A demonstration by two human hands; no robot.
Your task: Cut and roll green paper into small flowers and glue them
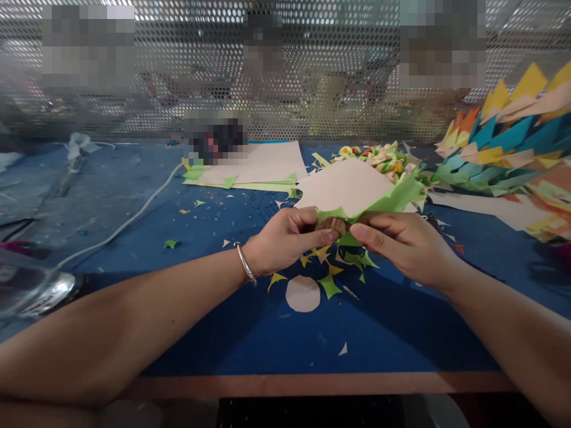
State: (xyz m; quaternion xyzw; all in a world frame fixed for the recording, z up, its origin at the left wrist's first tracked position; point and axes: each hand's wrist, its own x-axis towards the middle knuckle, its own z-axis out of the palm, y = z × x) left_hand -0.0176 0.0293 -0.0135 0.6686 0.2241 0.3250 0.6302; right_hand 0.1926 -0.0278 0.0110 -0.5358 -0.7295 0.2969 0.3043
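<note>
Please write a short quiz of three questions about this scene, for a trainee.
1. True or false: both hands hold the green paper.
2. Which wrist wears the bracelet? A) left B) right
3. What shape is the pale cutout on the blue table below the hands?

Key:
1. True; the left hand and right hand both pinch it.
2. A
3. Round.

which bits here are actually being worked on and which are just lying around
In hand:
left hand
right hand
green paper sheet, held by both hands
small brown piece, pinched between them

Lying about:
paper scraps
white paper circle
flat sheets
stack of coloured paper
white cable
</note>
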